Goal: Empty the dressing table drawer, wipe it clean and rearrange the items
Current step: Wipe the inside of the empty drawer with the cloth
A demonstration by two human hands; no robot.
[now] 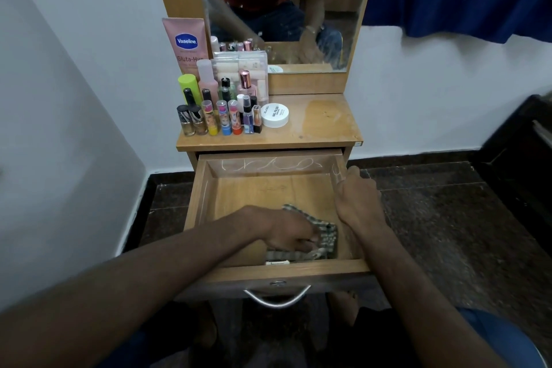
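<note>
Drawer: the pulled-out wooden drawer [206, 188] with a curved metal handle [277, 298] stands open below the bench top, its floor bare except at the near right corner.
Cloth: a checked green-and-white cloth [324, 231] lies bunched in that near right corner, against the front wall.
Left grip: the left hand [288, 231] reaches down into the drawer and lies on the cloth — fingers curled into its folds, holding it against the drawer floor.
Right grip: the right hand [357, 197] rests on the drawer's right side wall, fingers bent over the rim and gripping it; the cloth sits just beside its wrist, to the left.
Bench: the small wooden dressing bench [325, 125] carries the bottles in a tight cluster on its left half — a tall pink Vaseline tube [185, 45] at the back, small nail-polish bottles [192, 121] in front, a round white lidded jar [274, 115] just right of them.
Mirror: the wood-framed mirror [283, 9] rises behind the bench.
</note>
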